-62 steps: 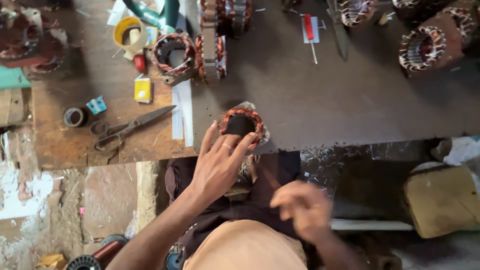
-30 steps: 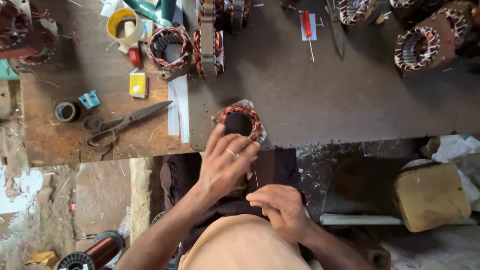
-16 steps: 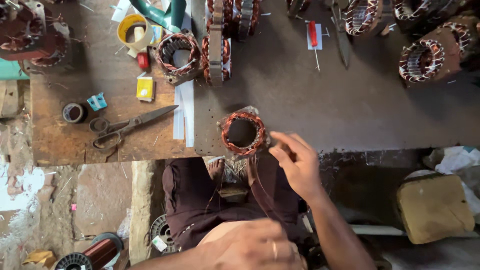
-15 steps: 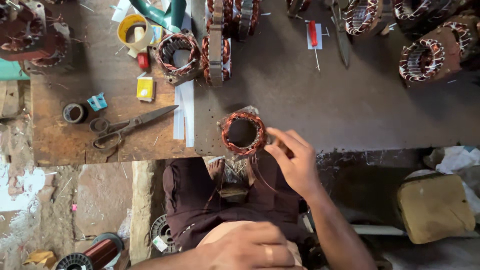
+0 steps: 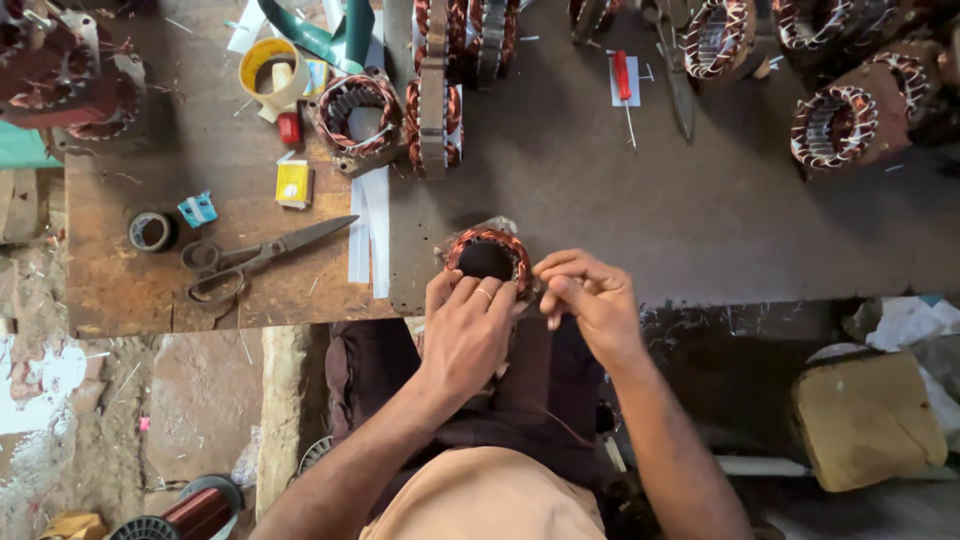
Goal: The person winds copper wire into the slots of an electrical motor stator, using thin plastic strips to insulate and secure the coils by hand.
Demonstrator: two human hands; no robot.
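A small motor stator (image 5: 487, 257) with copper windings stands at the near edge of the workbench (image 5: 640, 220). My left hand (image 5: 466, 332) rests against its near side, fingers curled onto the coil. My right hand (image 5: 590, 296) is at the stator's right side, its fingertips pinched together right by the winding; what they pinch is too thin to see. A thin copper wire trails down over my lap.
Scissors (image 5: 255, 257), white paper strips (image 5: 368, 225), a tape roll (image 5: 150, 231), a yellow tape ring (image 5: 270, 70) and small boxes lie on the left. Several wound stators (image 5: 850, 118) line the back. A red screwdriver (image 5: 623, 85) lies behind. A copper wire spool (image 5: 185, 512) sits on the floor.
My left hand has come back up from my lap onto the stator's near side. My right hand stays at the right of the stator, fingers now pinched.
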